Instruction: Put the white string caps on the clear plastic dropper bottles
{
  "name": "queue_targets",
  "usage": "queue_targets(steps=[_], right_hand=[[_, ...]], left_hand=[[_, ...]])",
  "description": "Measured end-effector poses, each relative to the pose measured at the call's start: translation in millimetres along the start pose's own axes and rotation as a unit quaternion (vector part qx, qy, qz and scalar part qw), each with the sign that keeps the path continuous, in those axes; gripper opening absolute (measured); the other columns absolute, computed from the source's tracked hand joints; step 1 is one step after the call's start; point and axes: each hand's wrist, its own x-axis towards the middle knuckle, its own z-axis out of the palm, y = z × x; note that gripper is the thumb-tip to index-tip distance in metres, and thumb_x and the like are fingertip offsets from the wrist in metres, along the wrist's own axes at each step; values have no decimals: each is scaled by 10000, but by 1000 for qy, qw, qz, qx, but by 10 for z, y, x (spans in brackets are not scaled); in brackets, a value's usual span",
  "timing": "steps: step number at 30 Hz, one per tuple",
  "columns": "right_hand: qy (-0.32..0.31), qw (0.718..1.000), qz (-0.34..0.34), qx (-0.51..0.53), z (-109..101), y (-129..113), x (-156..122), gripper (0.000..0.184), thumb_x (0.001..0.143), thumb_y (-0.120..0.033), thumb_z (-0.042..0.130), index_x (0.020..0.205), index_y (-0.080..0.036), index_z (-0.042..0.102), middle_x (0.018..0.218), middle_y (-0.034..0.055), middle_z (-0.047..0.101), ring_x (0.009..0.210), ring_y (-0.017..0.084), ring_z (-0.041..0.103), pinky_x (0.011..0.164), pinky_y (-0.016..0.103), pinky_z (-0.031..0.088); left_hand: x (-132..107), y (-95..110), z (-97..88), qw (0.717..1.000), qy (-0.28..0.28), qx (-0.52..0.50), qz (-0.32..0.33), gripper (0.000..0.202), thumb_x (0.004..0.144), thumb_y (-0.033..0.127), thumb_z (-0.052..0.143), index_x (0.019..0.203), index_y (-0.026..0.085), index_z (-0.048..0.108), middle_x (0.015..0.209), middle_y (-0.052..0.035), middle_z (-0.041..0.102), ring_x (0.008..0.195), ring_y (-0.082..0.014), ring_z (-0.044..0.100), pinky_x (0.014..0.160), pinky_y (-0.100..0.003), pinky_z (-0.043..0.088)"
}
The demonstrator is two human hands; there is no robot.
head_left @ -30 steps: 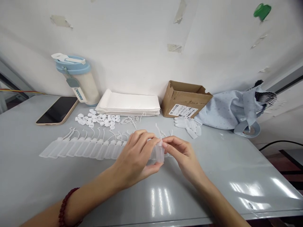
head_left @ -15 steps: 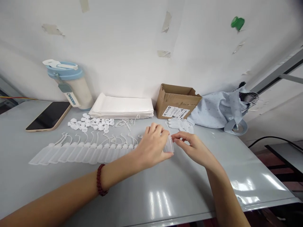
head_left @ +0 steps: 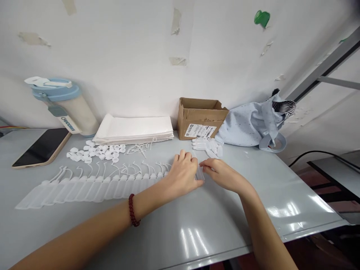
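Note:
My left hand (head_left: 184,170), with a dark red bead bracelet (head_left: 134,210) on its wrist, is closed around a clear plastic tube (head_left: 199,174), mostly hidden by the fingers. At the tube's right side, my right hand (head_left: 221,173) has thumb and index finger pinched together; what they grip, if anything, is too small to make out. To the left lies a row of translucent tubes (head_left: 92,189) side by side, with thin white loops (head_left: 98,168) rising from their tops. Several loose clear tubes (head_left: 206,145) lie beyond my hands.
White caps (head_left: 94,152) and thin loose loops (head_left: 137,148) lie before a stack of white paper sleeves (head_left: 135,129). A phone (head_left: 42,147), a bottle (head_left: 67,107), a cardboard box (head_left: 199,118) and a light blue bag (head_left: 247,123) line the table's back by the wall.
The view has turned slightly right, so the table's objects sit further left. My left hand still holds the tube; the tube now looks lower and flatter, and my right fingers stay at its side.

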Motion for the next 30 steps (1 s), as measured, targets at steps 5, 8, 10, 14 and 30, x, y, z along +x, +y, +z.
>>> queue_targets(steps=[5,8,10,14,30], right_hand=[[-7,1000,-7,-7,25,13,0,386,862,-163,373,1073,-128,694,1019,139,692,942,258,613,798,350,441],[-10,1000,-13,-14,25,-1,-2,389,859,-159,367,1056,-129,701,993,140,698,920,254,617,788,344,437],[-14,1000,-21,-9,21,-12,-2,373,850,-150,374,995,-143,718,936,124,710,869,239,622,757,328,432],[-26,999,-28,-6,9,-27,-3,347,832,-132,379,880,-148,723,811,92,712,738,207,602,671,304,409],[-25,1000,-12,0,6,-11,-3,304,840,-187,375,742,-158,661,698,51,640,647,177,533,599,282,380]], left_hand=[[-15,-5,16,1000,6,11,-2,343,718,394,660,905,112,602,920,-106,546,942,-284,446,778,-398,417],[-22,1,26,1000,7,12,-7,322,713,387,658,884,120,597,922,-107,540,945,-286,447,780,-402,417],[-27,3,29,1000,4,15,-8,327,712,397,654,880,122,597,926,-111,540,949,-292,448,782,-410,418],[-41,2,31,1000,-1,20,-7,346,712,414,644,882,116,602,929,-115,538,943,-292,454,776,-409,422],[-88,5,28,999,-13,39,8,391,727,457,644,891,104,606,918,-126,532,936,-302,453,769,-419,411]])
